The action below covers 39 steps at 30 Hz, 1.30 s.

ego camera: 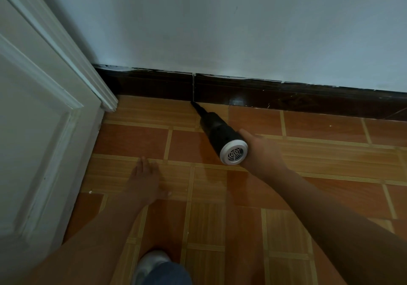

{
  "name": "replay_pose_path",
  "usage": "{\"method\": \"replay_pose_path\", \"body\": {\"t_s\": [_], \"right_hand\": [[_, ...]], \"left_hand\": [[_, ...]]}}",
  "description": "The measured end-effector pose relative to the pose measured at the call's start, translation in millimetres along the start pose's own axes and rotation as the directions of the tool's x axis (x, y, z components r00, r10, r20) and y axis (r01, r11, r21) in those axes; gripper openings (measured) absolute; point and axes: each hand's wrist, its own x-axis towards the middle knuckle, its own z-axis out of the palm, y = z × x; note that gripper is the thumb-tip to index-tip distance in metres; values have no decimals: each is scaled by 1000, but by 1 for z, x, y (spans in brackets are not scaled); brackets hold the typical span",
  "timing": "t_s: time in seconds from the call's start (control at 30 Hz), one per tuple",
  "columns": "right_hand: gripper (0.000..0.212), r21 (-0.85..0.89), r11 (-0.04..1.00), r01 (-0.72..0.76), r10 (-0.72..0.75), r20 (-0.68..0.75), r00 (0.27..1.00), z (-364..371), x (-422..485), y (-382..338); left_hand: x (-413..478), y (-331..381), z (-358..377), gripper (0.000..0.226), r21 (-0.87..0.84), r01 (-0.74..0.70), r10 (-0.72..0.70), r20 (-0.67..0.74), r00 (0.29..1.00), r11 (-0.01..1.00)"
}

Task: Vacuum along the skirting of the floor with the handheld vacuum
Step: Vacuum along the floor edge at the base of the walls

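A black handheld vacuum [217, 130] with a white vented rear cap lies angled toward the wall. Its narrow nozzle tip touches the foot of the dark brown skirting [264, 95], close to a vertical joint in the board. My right hand [262, 152] grips the vacuum from the right side, near its rear end. My left hand [146, 180] rests flat on the orange tiled floor [132, 140], fingers spread, holding nothing, left of and nearer than the vacuum.
A white panelled door and its frame [44, 108] fill the left side, meeting the skirting at the corner. A pale wall [242, 25] rises above the skirting. A shoe and a jeans leg [158, 269] show at the bottom edge. Small white specks lie on the tiles.
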Motion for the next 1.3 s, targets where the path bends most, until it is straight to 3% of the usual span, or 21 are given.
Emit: {"method": "replay_pose_path", "body": {"t_s": [0.57,0.8,1.3], "right_hand": [[36,-52,997,-51,48,-55,997,-1,-21,19],[35,-15,1000,-13,14,8,1000,0,-8,-2],[47,-24,994,109,-107,67,992,11,37,-56]], "left_hand": [[-1,13,3,101,78,69,-63,-73,995,995],[-3,20,10,96,36,-80,84,-132,988,996],[-5,8,7,98,73,-123,130,-93,987,990]]}}
